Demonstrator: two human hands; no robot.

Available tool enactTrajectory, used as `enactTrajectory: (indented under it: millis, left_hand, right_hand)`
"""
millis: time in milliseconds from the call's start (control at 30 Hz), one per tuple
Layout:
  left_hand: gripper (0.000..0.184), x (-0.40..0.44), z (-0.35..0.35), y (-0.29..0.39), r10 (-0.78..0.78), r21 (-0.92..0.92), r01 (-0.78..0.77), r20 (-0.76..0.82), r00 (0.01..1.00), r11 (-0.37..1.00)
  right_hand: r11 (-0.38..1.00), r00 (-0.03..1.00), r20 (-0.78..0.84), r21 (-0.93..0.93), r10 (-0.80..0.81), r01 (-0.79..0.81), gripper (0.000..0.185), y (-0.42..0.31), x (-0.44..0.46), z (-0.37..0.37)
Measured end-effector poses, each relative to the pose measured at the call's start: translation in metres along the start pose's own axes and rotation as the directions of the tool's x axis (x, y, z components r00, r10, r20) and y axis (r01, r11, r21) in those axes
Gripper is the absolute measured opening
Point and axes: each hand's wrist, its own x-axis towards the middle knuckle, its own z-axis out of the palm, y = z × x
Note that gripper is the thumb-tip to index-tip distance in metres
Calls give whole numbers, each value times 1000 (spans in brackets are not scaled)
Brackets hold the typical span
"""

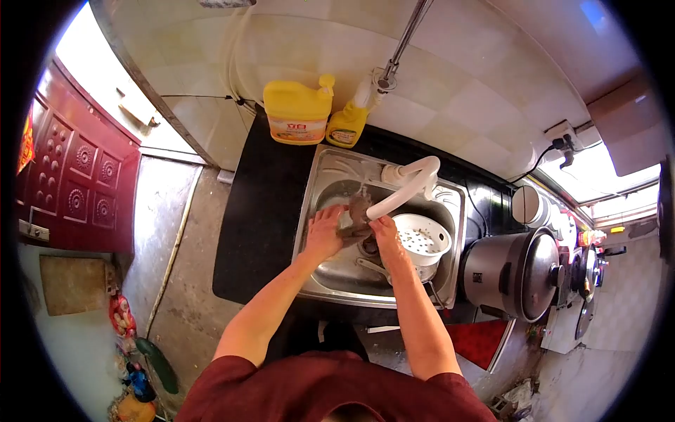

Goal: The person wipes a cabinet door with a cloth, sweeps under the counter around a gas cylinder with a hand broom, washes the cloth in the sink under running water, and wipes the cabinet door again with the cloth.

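Observation:
Over the stainless steel sink (314, 200), both of my hands are at a dark, greyish-brown object (359, 213) under the white faucet (404, 193); its kind I cannot make out. My left hand (325, 233) grips its left side, with the fingers pointing up toward the back of the sink. My right hand (387, 237) is closed at its right edge, just below the spout, and its fingertips are partly hidden. Beside my right hand, a white strainer basket (437, 240) with holes stands in the sink, with small bits inside.
Behind the sink stand a yellow detergent jug (295, 105) and a yellow spray bottle (346, 126). A large grey cooker (496, 271) with a lid sits close on the right. The black countertop (256, 225) extends left. A red door (84, 169) stands at far left.

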Motion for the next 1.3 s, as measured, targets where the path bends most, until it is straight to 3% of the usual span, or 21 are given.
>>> enactTrajectory:
  millis: [67,133,167,233,300,400,467,500,600,633,700,800,833,900,1000,1067,1100,1167,1200,1267,1300]
  left_hand:
    - [59,15,49,-36,-20,-411,23,13,1000,911]
    - [54,24,66,-49,45,-780,23,65,997,626]
    - [50,28,72,-54,124,-914,32,89,988,404]
    - [45,31,57,-47,158,-949,192,235,959,250]
    - [41,29,27,-36,31,-804,429,483,875,411]
    - [37,22,29,-3,-153,-849,414,385,910,329]
    - [32,13,47,20,-155,-762,267,217,964,590]
    - [33,3,63,32,-149,-712,179,106,983,678]
    - [40,-32,58,76,57,-398,-81,-71,996,914]
    - [42,-39,49,86,155,-259,-171,-81,985,951]
    - [39,-34,46,81,29,-347,-60,-93,995,936]
    - [31,2,61,36,-246,-394,150,-205,947,907]
    - [29,14,68,14,-293,-430,152,-284,913,890]
    - [30,14,71,2,-261,-396,142,-267,928,907]
    - [32,-18,46,45,-200,-373,98,-244,949,923]
    - [35,-44,43,68,-57,-296,-20,-250,966,955]
    - [36,-40,47,62,-78,-328,-17,-276,958,944]
    - [41,-29,65,42,-129,-400,-10,-319,939,916]
    - [41,-18,63,30,-290,-460,191,-156,944,867]
    - [42,13,49,-1,-545,-468,561,184,818,683]
    - [44,15,56,-11,-462,-707,506,280,841,493]
  right_hand:
    - [997,991,113,-33,75,-72,25,-13,-6,9]
    - [993,985,136,-55,110,-103,24,-27,-12,13]
    - [993,989,104,-57,108,-102,23,-33,-13,10]
    - [1000,1000,25,-10,14,-13,23,-68,-24,19]
    - [995,996,-46,66,83,-79,24,-84,-31,6]
    - [930,950,-101,256,296,-263,31,-60,-31,-14]
    - [758,867,-6,487,499,-433,34,-50,-37,-6]
    - [724,850,40,505,525,-470,49,-16,-31,-15]
    - [552,902,235,726,361,-410,49,11,-28,-12]
    - [601,868,406,630,285,-492,45,8,-23,-18]
    - [429,929,366,830,62,-356,39,63,-16,-13]
    - [857,982,-69,501,177,-119,24,49,-16,13]
    - [843,967,-123,523,222,-127,23,32,-21,28]
    - [815,943,-165,560,288,-151,25,23,-19,35]
    - [882,931,-156,403,331,-246,28,20,-9,18]
    - [876,972,37,425,234,-227,31,21,-11,10]
    - [795,948,62,529,312,-297,31,21,-11,9]
    - [781,898,-121,551,422,-293,31,19,-14,25]
    - [801,896,-126,512,426,-310,31,17,-20,33]
    - [838,895,-135,432,425,-333,31,13,-26,41]
    - [817,893,-75,445,443,-368,31,16,-25,41]
